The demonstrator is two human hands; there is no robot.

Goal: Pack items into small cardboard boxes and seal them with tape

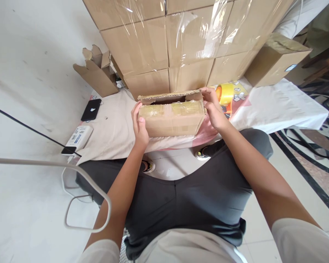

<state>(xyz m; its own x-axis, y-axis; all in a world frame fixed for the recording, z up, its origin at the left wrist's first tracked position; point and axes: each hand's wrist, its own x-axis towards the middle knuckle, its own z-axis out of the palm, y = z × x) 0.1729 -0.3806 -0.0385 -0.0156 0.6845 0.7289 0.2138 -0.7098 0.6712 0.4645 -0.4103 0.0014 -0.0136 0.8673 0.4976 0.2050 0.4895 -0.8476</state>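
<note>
A small brown cardboard box (172,120) with clear tape across its upper edge and a raised, torn flap is held above the near edge of a cloth-covered low table (112,128). My left hand (139,126) grips the box's left end, fingers wrapped round it. My right hand (212,107) holds the right end, fingers on the top corner by the flap. Both hands are closed on the box.
A stack of large cardboard boxes (181,44) wrapped in clear film rises right behind. An open empty carton (98,73) stands at the left, with a black phone (91,109) and a white labelled packet (79,136) nearby. A yellow tape roll (224,93) lies at the right. A white cable (71,168) loops at the left.
</note>
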